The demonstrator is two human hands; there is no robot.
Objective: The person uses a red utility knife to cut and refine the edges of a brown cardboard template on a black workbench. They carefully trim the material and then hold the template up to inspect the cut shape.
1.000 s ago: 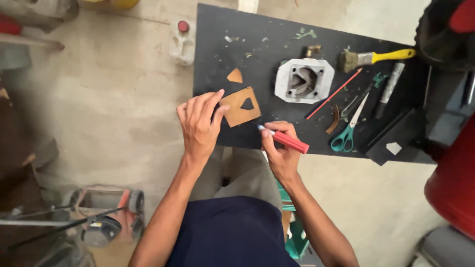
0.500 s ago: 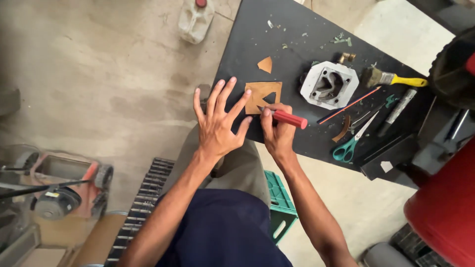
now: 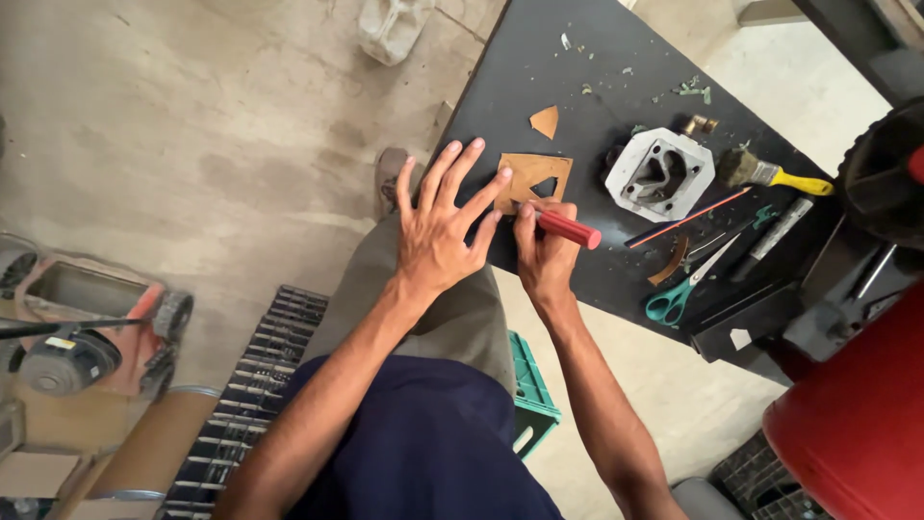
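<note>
A: The brown sheet [image 3: 527, 178] is seen flat on the black table [image 3: 539, 58], just beside the grey metal casting [image 3: 660, 175], on the side nearer the person. A triangular hole is already cut in it.

B: The left hand [image 3: 438, 226] is spread wide, nothing clenched in it. Only the fingertips are pressed on the edge of the sheet farthest from the casting.

A: The right hand [image 3: 546, 252] is closed around the red-handled tool [image 3: 566, 229]. Its tip is set against the sheet's near edge. The blade itself cannot be made out.

B: The hold-down looks light. If the tool is pushed hard, the sheet could be slid or turned under the fingertips, and the cut line would be spoiled.

A: The left fingers are also placed close to the tip. Should the tool slip off the sheet, a finger could be caught. That is the main risk judged from here.

B: A thin strip is left between the triangular hole and the sheet's edge. It could be torn if the tool is dragged rather than drawn cleanly.

A: Beyond the casting, a paintbrush [image 3: 770, 173] with a yellow handle is laid, and green-handled scissors [image 3: 685, 289] lie on its near right. A small brown offcut [image 3: 545, 121] lies just past the sheet.

B: Scraps are scattered on the table beyond the offcut. Were one trapped under the sheet, the surface would be made uneven and the tip could be thrown off.
</note>
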